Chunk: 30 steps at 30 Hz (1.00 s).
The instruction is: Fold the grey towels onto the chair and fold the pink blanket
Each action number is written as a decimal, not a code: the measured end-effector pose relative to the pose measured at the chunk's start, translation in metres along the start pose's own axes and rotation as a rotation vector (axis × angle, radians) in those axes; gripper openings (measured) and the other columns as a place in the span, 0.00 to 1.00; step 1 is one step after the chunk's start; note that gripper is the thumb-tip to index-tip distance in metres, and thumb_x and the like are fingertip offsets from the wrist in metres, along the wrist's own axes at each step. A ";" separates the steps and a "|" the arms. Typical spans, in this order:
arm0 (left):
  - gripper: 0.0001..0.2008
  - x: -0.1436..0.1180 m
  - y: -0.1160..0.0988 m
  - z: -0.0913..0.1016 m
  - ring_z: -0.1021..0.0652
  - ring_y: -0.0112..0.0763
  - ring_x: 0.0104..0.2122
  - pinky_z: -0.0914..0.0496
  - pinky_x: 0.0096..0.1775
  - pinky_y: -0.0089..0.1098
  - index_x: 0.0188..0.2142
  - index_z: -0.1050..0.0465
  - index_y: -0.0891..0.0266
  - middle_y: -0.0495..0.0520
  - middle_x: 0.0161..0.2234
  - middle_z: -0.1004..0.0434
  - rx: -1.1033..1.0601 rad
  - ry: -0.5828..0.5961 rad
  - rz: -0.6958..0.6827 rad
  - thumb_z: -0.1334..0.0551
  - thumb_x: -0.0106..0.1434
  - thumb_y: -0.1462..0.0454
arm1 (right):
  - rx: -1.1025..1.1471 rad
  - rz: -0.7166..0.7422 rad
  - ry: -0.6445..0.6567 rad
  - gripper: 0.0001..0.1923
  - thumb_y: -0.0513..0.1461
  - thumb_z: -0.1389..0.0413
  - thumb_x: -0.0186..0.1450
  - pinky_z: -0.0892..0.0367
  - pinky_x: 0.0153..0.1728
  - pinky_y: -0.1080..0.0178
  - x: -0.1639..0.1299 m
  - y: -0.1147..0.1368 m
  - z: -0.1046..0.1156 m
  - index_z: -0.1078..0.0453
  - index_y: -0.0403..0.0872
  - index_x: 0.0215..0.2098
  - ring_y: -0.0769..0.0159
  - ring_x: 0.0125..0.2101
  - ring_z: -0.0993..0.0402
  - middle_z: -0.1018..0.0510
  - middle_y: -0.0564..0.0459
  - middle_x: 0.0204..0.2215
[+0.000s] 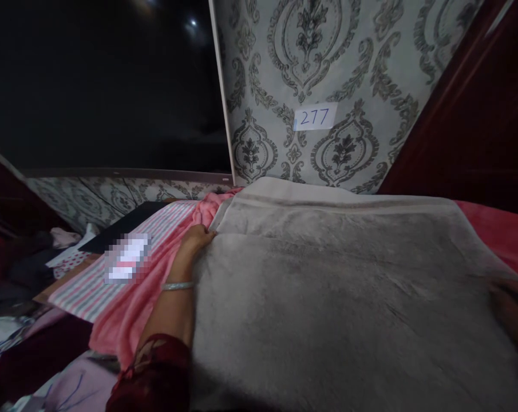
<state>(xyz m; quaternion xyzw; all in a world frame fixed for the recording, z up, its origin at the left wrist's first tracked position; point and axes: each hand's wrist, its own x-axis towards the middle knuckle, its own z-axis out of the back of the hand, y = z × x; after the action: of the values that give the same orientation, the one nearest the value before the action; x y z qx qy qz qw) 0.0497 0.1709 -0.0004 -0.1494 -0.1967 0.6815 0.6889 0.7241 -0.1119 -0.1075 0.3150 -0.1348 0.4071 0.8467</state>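
Note:
A grey plush blanket (327,309) lies spread in front of me, with a paler band along its far edge. My left hand (197,239), below which a bracelet circles the wrist, pinches the blanket's left edge near the far corner. At the right border of the view my right hand (513,306) is dark and partly cut off. It rests at the blanket's right side, and its fingers are too blurred to make out. Beneath the grey blanket, a pink fleece cloth (123,315) shows on the left, and red-pink fabric (501,229) shows on the right.
A striped cloth (91,289) lies left of the pink fleece, with a blurred-out item (127,258) on it. A dark screen (104,86) stands behind. Patterned wallpaper bears a paper label (315,117) reading 277. Piled clothes (35,355) fill the lower left.

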 end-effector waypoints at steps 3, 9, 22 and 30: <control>0.09 0.000 0.000 -0.001 0.24 0.40 0.30 0.35 0.34 0.33 0.19 0.33 0.58 0.53 0.22 0.27 -0.062 0.030 -0.008 0.34 0.48 0.61 | 0.099 -0.146 0.062 0.09 0.49 0.47 0.48 0.35 0.29 0.46 0.000 0.011 0.006 0.29 0.59 0.25 0.43 0.27 0.27 0.20 0.38 0.30; 0.12 -0.005 -0.003 -0.003 0.26 0.31 0.26 0.34 0.31 0.29 0.39 0.26 0.61 0.48 0.26 0.27 -0.274 -0.057 -0.054 0.42 0.55 0.64 | 0.126 -0.215 0.087 0.08 0.49 0.46 0.44 0.38 0.29 0.46 -0.003 0.026 0.015 0.31 0.58 0.23 0.43 0.29 0.28 0.21 0.35 0.31; 0.11 -0.011 -0.022 0.000 0.24 0.43 0.44 0.32 0.50 0.41 0.34 0.26 0.60 0.56 0.37 0.22 -0.153 -0.201 -0.245 0.42 0.50 0.67 | 0.081 -0.341 0.188 0.13 0.44 0.46 0.52 0.36 0.36 0.49 -0.008 0.055 0.033 0.23 0.54 0.32 0.45 0.46 0.26 0.20 0.33 0.43; 0.17 -0.018 -0.048 -0.013 0.25 0.44 0.48 0.33 0.54 0.45 0.42 0.24 0.60 0.59 0.45 0.21 0.091 0.063 -0.811 0.39 0.59 0.53 | 0.143 -0.202 0.047 0.11 0.44 0.46 0.54 0.31 0.43 0.51 -0.011 0.061 0.031 0.25 0.51 0.31 0.47 0.43 0.23 0.18 0.41 0.39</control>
<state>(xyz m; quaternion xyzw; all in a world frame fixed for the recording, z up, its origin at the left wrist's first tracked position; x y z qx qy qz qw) 0.0984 0.1528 0.0100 -0.0500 -0.1882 0.3579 0.9132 0.6707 -0.1102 -0.0631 0.3769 -0.0531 0.3355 0.8617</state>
